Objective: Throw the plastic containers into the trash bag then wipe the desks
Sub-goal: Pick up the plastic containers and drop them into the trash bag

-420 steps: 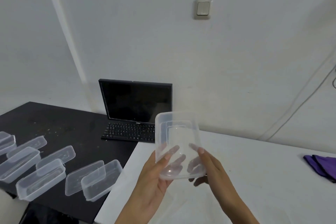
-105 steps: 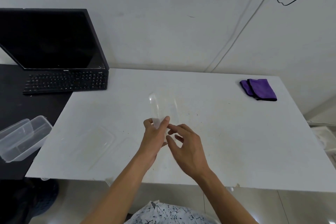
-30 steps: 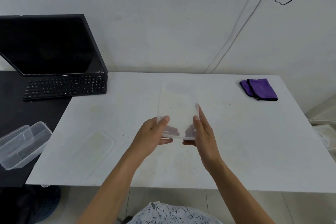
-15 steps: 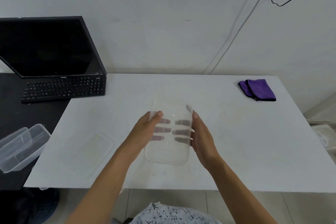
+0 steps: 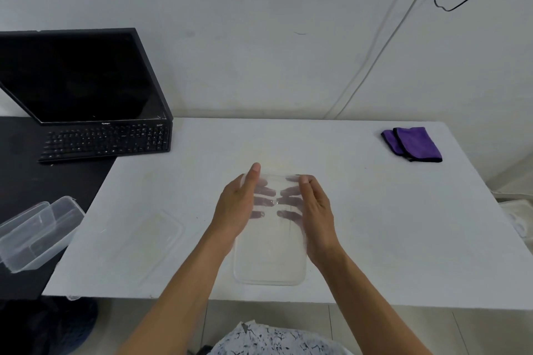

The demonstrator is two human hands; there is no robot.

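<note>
A clear plastic container [image 5: 269,259] is held flat over the front middle of the white desk [image 5: 375,225]. My left hand [image 5: 238,204] grips its left side and my right hand [image 5: 315,210] grips its right side. The fingers of both hands show through the plastic underneath, thumbs on top. A clear lid [image 5: 150,242] lies on the white desk to the left. Another clear container [image 5: 34,232] sits on the black desk [image 5: 26,181] at the far left.
A folded purple cloth [image 5: 412,143] lies at the white desk's back right. A black monitor [image 5: 78,75] and keyboard [image 5: 106,141] stand on the black desk against the wall. Cables run down the wall at the right. A patterned bag edge [image 5: 274,340] shows below the desk.
The container was held upright above the desk a second ago. Both hands have tipped it flat and brought it lower and nearer the front edge.
</note>
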